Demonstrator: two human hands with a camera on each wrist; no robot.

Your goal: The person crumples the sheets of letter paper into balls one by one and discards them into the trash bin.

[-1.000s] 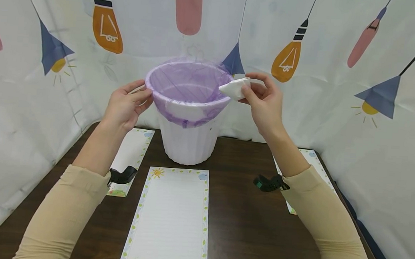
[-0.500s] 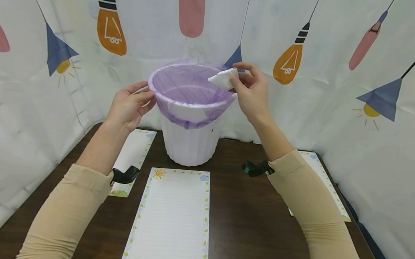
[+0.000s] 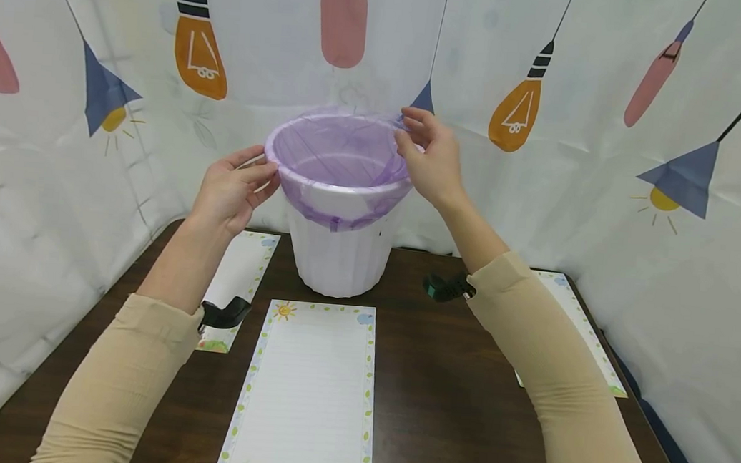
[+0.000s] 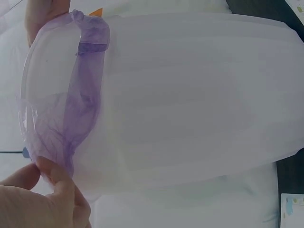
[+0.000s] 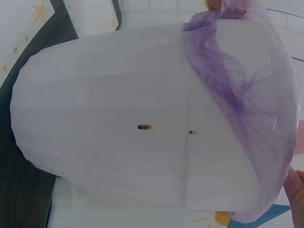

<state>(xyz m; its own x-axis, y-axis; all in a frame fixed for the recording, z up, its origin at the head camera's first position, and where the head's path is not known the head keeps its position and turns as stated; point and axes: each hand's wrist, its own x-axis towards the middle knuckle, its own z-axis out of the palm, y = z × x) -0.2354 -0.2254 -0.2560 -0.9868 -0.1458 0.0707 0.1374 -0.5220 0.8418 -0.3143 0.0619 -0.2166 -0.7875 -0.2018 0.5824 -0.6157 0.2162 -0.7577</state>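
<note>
Against the bin (image 3: 337, 261), the left hand (image 3: 228, 187) rests loosely parted fingers; the right hand (image 3: 435, 163), fingers apart and seemingly empty, should clear the bag (image 3: 338, 143) without snagging.

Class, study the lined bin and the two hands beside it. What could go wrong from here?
1. The purple liner folds unevenly over the rim, hanging deep in places but narrow on the right, so it might slip inward there.
2. The right hand's fingers are close to the thin liner and could snag it.
3. The left hand touches the bin high up; a push there might tip it.
</note>
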